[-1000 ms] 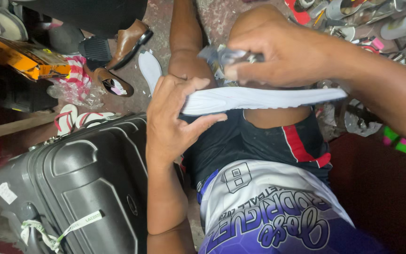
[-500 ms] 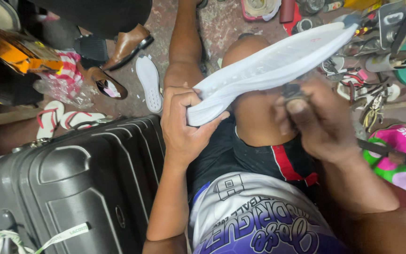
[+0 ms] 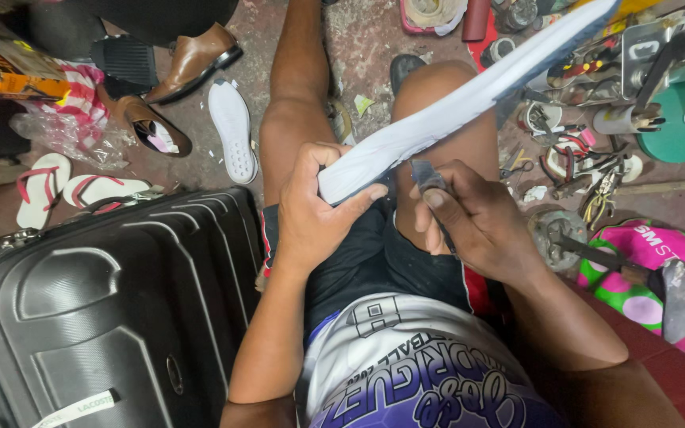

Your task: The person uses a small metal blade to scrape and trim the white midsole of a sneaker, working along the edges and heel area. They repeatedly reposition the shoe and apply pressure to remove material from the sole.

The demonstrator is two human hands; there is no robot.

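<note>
While left hand [image 3: 319, 214] grips white sole [image 3: 469, 103], right hand [image 3: 477, 222] holds blade [image 3: 426, 176].

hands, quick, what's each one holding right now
Left hand: closed on the near end of the white shoe sole.
Right hand: closed on a small dark blade tool, set against the sole's edge.

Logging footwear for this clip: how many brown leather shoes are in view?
2. One brown shoe stands upright at top left; the other brown shoe lies just below it beside the striped cloth. More may be hidden behind the black suitcase.
</note>
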